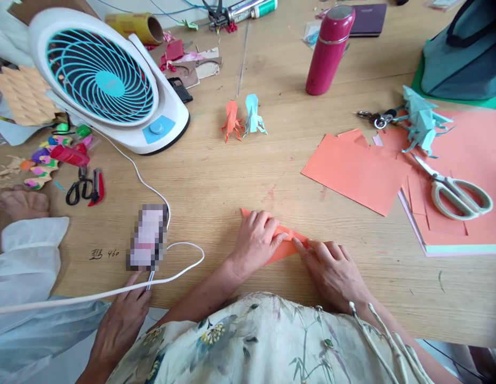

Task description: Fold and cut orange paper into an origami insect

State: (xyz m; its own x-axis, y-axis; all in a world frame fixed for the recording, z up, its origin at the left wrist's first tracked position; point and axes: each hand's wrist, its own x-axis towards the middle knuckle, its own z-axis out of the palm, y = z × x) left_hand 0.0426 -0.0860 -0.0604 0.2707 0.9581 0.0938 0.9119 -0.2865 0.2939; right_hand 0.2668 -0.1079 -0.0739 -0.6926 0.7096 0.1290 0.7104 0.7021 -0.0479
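Folded orange paper (286,249) lies on the table right in front of me, its left corner pointing out past my fingers. My left hand (256,240) grips it from the left, with curled fingers on its top and the thumb stretched along a crease. At its right end my right hand (332,269) holds the edge between thumb and bent fingers. Parts of the sheet are hidden under both hands. Farther back stand two small folded paper figures, one orange (232,120) and one light blue (252,114).
Orange sheets (360,165), scissors (458,194) and a blue paper figure (422,120) lie right. A magenta flask (330,53) stands behind. Left are a white fan (174,114), a phone (148,237) with a cable, and another person's hand (126,314) near it.
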